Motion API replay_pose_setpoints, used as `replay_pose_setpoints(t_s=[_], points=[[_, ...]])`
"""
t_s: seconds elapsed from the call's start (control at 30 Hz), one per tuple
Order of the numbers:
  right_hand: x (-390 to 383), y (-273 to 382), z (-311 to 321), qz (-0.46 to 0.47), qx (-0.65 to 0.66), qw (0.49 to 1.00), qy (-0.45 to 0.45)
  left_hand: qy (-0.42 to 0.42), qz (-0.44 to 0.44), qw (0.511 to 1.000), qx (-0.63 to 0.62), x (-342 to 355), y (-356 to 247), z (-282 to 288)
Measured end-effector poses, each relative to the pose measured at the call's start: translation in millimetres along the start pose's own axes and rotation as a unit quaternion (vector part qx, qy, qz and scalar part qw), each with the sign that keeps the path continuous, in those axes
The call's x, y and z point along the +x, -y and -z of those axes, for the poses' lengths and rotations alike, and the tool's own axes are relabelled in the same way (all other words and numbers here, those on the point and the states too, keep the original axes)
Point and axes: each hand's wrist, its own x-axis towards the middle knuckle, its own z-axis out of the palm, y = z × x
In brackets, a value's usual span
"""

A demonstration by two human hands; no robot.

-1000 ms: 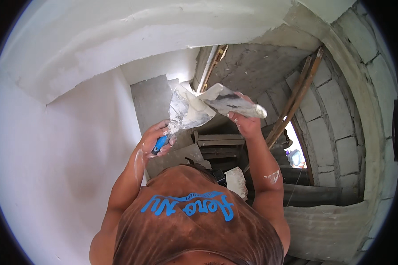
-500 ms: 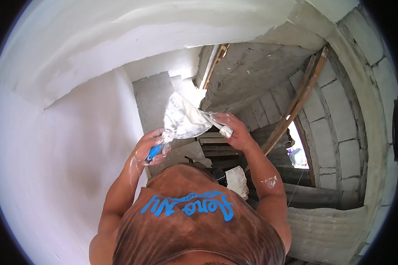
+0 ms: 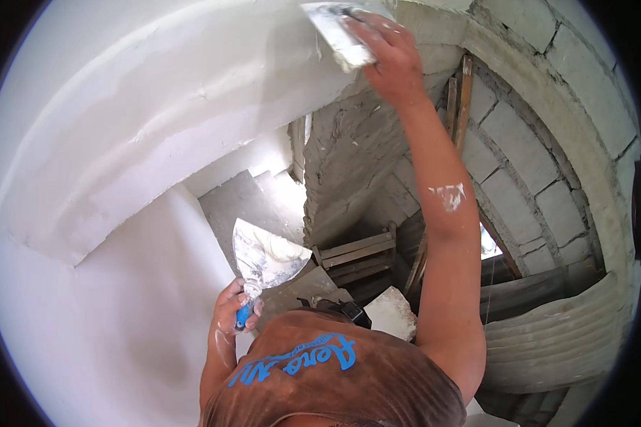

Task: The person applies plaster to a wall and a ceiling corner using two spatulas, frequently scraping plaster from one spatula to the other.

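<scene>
**A:** Right hand (image 3: 388,53): what does it hold, and where?

**B:** It is raised overhead, fingers closed over the back of a flat plastering trowel (image 3: 335,28). The blade lies face-on against the white plastered beam (image 3: 192,114) near its upper right end, its long axis running roughly from upper left to lower right. The beam's surface extends away to the left and downward from the hand.

**A:** And the left hand (image 3: 236,313)?

**B:** Held low, close to the chest, wrapped shut around the blue handle of a broad putty knife (image 3: 267,260). Its blade fans up and to the right, smeared with white plaster, touching neither wall nor beam.

**A:** Which hand is nearer the work surface?

**B:** The right, in contact through the trowel; the left stands well apart, beside the white wall (image 3: 107,320).

**A:** Surroundings?

**B:** Bare block wall (image 3: 548,156) at right, leaning timber props (image 3: 463,92), a wooden pallet (image 3: 356,256) below.
</scene>
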Motion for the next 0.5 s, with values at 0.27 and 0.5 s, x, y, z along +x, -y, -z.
replay_pose_setpoints(t_s=[0.27, 0.5], points=[[-157, 67, -23, -0.106, 0.049, 0.973, 0.200, -0.042, -0.009, 0.999, -0.026, -9, 10, 12], [-67, 41, 23, -0.129, 0.009, 0.991, 0.046, -0.030, -0.001, 1.000, -0.004, -3, -2, 15]])
